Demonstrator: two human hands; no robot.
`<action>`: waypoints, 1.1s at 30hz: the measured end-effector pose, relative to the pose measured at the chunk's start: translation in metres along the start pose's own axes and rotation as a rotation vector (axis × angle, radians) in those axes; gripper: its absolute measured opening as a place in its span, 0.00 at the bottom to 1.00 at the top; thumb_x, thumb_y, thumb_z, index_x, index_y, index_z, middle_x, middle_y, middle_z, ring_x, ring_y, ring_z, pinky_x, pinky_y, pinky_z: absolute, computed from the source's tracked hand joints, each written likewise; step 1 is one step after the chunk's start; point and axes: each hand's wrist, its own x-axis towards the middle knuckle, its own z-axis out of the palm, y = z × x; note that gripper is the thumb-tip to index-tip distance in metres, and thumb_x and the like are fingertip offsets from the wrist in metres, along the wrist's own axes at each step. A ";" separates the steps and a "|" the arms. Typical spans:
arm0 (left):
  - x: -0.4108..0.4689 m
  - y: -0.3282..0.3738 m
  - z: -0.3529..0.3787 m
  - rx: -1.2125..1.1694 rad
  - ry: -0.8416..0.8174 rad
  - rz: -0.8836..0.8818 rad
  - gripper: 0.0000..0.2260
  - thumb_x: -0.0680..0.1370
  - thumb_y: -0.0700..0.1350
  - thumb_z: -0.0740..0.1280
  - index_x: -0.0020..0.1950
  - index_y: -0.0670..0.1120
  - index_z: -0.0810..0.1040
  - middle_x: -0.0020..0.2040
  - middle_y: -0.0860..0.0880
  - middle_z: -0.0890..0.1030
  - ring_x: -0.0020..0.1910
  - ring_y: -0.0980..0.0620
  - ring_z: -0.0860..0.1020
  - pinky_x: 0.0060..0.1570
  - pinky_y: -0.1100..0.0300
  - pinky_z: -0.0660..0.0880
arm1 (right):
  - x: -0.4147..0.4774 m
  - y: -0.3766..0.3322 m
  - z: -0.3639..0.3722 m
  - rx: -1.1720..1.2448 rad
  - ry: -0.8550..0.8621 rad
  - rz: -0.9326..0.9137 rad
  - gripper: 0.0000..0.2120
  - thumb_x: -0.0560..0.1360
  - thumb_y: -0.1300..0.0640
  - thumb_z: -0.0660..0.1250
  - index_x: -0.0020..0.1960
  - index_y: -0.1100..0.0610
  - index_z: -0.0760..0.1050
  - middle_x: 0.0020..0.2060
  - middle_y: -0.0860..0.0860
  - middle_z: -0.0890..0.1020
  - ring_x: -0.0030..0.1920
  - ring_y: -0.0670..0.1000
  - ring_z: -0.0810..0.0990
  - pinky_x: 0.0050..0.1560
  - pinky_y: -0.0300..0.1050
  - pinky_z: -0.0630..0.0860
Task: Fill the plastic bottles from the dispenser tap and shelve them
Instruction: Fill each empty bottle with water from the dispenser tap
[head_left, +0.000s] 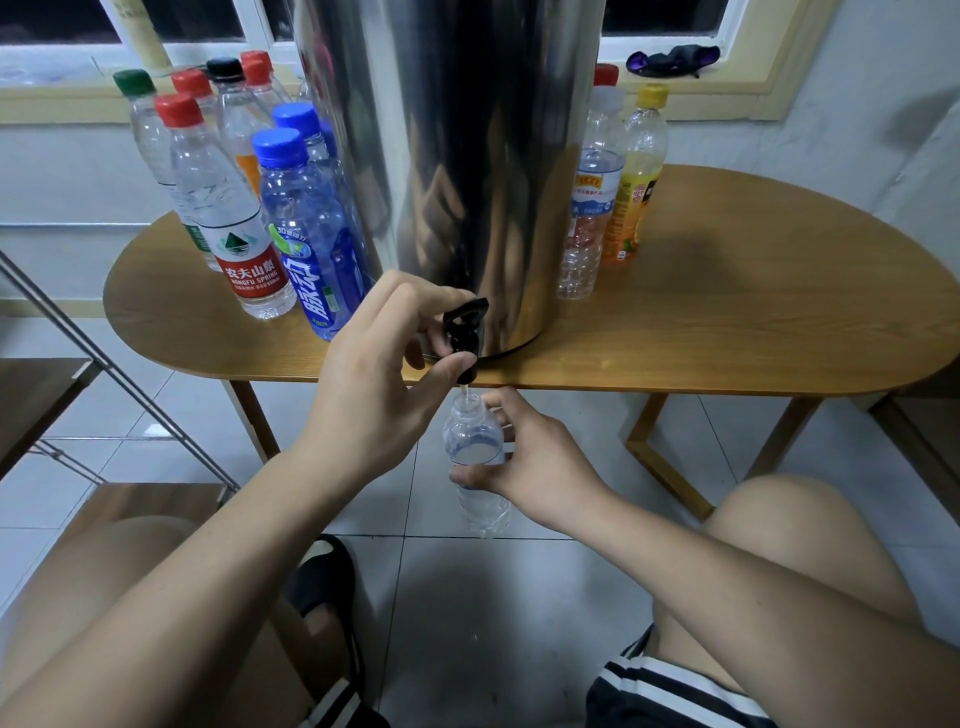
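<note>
A tall steel dispenser (467, 156) stands on the wooden table (727, 322), its black tap (464, 332) hanging over the front edge. My left hand (379, 374) grips the tap lever with fingers and thumb. Just below the spout, my right hand (530, 462) holds a clear uncapped plastic bottle (475, 447) upright, its mouth under the tap. A thin stream of water runs into it. Several capped bottles (249, 208) with red, blue, green and black caps stand left of the dispenser. A clear bottle (592, 208) and a yellow-capped bottle (636, 176) stand to its right.
A metal-framed shelf with wooden boards (47, 395) is at the left, beside my knee. The floor is tiled. The table's wooden legs (670, 467) are to the right of the bottle. A window sill with a dark cloth (675, 57) runs behind.
</note>
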 end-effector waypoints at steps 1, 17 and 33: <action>0.000 0.000 0.000 -0.001 -0.001 -0.001 0.22 0.76 0.34 0.80 0.67 0.44 0.79 0.54 0.48 0.77 0.45 0.52 0.81 0.44 0.56 0.78 | 0.000 0.000 0.000 0.001 0.000 -0.001 0.34 0.66 0.41 0.85 0.66 0.40 0.71 0.56 0.40 0.84 0.56 0.42 0.83 0.59 0.50 0.82; 0.000 -0.002 -0.001 -0.001 0.000 0.003 0.21 0.77 0.34 0.80 0.67 0.43 0.79 0.54 0.48 0.77 0.45 0.51 0.81 0.43 0.53 0.78 | 0.001 -0.002 -0.001 0.006 0.002 -0.009 0.34 0.66 0.42 0.85 0.66 0.40 0.72 0.56 0.40 0.84 0.56 0.42 0.84 0.59 0.49 0.83; 0.000 -0.001 0.000 -0.008 0.001 -0.003 0.21 0.76 0.33 0.80 0.67 0.43 0.79 0.54 0.47 0.77 0.45 0.53 0.81 0.43 0.53 0.78 | 0.001 0.002 0.000 0.010 0.003 -0.008 0.33 0.66 0.42 0.85 0.64 0.40 0.72 0.55 0.40 0.84 0.54 0.42 0.83 0.57 0.50 0.83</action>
